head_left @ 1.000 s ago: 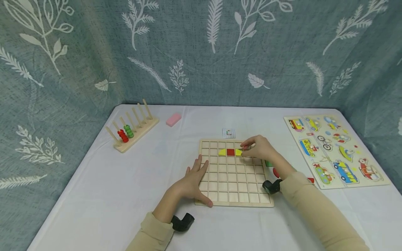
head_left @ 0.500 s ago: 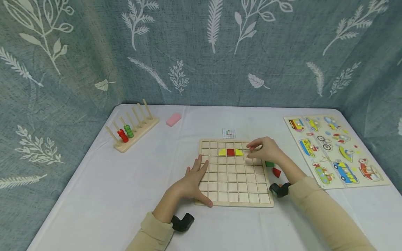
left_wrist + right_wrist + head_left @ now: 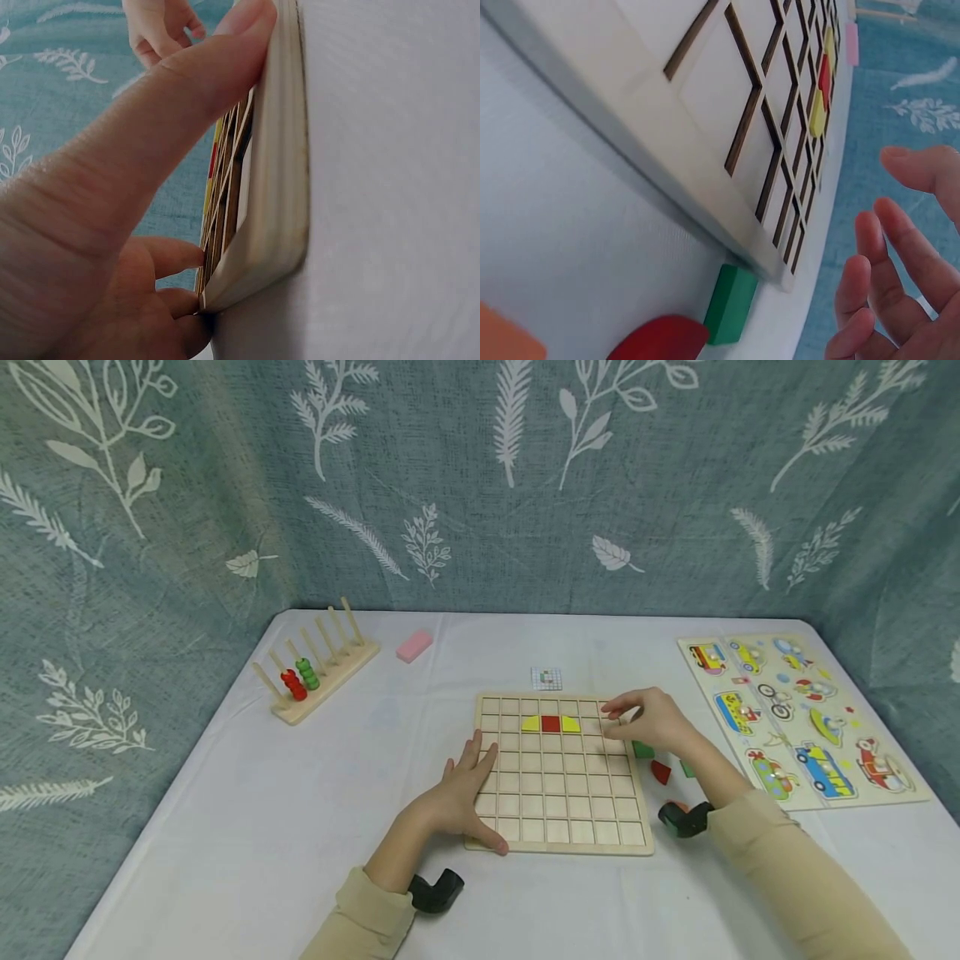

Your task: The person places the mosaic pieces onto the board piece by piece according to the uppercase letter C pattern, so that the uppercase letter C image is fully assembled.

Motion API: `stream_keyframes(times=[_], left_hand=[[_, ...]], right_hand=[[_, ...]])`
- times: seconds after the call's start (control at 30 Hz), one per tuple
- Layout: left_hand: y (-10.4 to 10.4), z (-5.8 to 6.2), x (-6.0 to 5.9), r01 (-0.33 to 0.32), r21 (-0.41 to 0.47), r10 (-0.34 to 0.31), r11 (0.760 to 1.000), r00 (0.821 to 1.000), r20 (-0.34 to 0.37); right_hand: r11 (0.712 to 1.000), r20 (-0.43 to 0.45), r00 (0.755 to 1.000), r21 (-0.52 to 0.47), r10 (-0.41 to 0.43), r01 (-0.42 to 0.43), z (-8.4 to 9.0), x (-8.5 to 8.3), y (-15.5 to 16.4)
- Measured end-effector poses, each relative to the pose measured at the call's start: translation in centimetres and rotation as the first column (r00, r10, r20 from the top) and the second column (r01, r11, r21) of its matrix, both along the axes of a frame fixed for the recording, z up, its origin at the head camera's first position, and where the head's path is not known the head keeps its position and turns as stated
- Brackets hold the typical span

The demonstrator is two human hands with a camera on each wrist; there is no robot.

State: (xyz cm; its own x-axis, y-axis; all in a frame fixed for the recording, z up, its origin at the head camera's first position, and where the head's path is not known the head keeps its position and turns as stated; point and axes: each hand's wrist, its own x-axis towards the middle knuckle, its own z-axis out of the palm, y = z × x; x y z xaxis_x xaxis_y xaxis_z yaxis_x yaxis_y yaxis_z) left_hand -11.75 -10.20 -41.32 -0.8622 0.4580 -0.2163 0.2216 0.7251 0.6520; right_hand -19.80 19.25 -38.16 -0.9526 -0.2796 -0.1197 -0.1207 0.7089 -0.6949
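Board (image 3: 558,848), gridded and wooden, flat on white cloth (image 3: 225,818). Second row from its far edge: red square (image 3: 551,724) between left yellow piece (image 3: 531,723) and right yellow piece (image 3: 571,725), all apparently seated.

Left hand (image 3: 452,792) spread over board's near-left corner, thumb on near rim, fingers along left side; bracing by the look of it. Right hand (image 3: 651,720) by board's far-right corner, thumb and fingertips apart, nothing held. Hands well apart from each other.

Best technique for setting pieces, as a judgement: hold board down lightly, no sideways push. Pinch each piece by its edges, square up to the cell before lowering, finish with a flat fingertip press. Check curve direction against small card (image 3: 547,678) just beyond board's far edge; print too fine to read here. Mind right sleeve (image 3: 787,860): could sweep loose stock.

Loose stock right of board: green block (image 3: 642,750) at the rim, red piece (image 3: 661,772) beside it, small green piece (image 3: 687,768) farther out, orange piece (image 3: 506,337) nearer the wrist.

Farther right of board: picture puzzle (image 3: 806,731). Beyond board to the left: pink block (image 3: 414,646), then peg rack (image 3: 337,679) with red and green beads. Cloth lightly creased. Behind everything: blue-green curtain (image 3: 450,443), white leaf print.
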Motion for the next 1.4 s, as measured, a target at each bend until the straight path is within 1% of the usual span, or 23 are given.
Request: stream_keyframes(times=[0.27, 0.67, 1.03, 1.4], left_hand=[[0.0, -0.1, 0.0, 0.006, 0.000, -0.006, 1.000, 1.000, -0.005], [-0.1, -0.1, 0.1, -0.002, 0.004, 0.002, 1.000, 1.000, -0.003], [0.0, 0.1, 0.1, 0.001, 0.008, -0.001, 1.000, 1.000, -0.003], [0.0, 0.1, 0.0, 0.006, 0.001, -0.006, 1.000, 1.000, -0.008]], right_hand=[[1.000, -0.010, 1.000, 0.011, -0.002, 0.002, -0.1, 0.5, 1.1], [1.000, -0.016, 1.000, 0.016, -0.019, 0.019, -0.2, 1.0, 2.7], [0.999, -0.051, 0.998, 0.020, -0.024, 0.025, -0.5, 1.3, 3.6], [0.999, -0.032, 0.999, 0.040, -0.025, 0.027, -0.7, 1.4, 4.4]])
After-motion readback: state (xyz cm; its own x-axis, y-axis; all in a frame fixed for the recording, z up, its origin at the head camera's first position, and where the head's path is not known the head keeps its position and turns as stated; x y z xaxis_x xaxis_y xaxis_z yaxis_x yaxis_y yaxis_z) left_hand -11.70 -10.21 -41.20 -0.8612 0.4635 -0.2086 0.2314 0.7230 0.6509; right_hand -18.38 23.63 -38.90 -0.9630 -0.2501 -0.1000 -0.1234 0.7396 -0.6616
